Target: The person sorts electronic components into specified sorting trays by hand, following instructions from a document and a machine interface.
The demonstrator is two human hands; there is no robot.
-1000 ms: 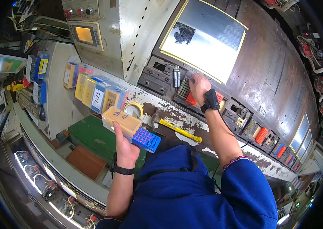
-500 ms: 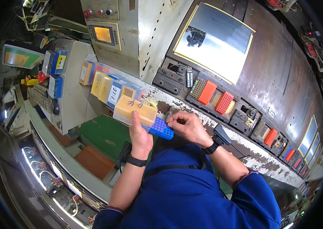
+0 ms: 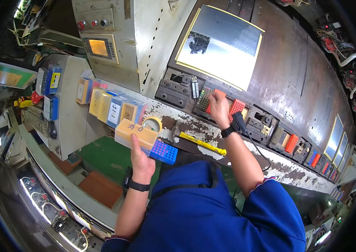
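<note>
Near a peeling ledge [image 3: 203, 129], left hand [image 3: 142, 162] clasps blue-and-tan, pink-dotted box [image 3: 147, 140]; right hand [image 3: 220, 110]: grip unclear.

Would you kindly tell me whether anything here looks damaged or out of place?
Yes: the long white-painted ledge looks worn, its paint flaked away in dark patches. The metal-headed, yellow-handled hammer lies on it at a slant, which may be normal. I see no spill.

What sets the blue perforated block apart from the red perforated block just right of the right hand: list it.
Colour: the blue perforated block shows pink dots over part of its face; the red perforated block shows none.
Place: the blue perforated block juts from the yellowish box in the left hand; the red perforated block sits at the edge of the machine bed.
Shared: both have small holes in rows.
</note>
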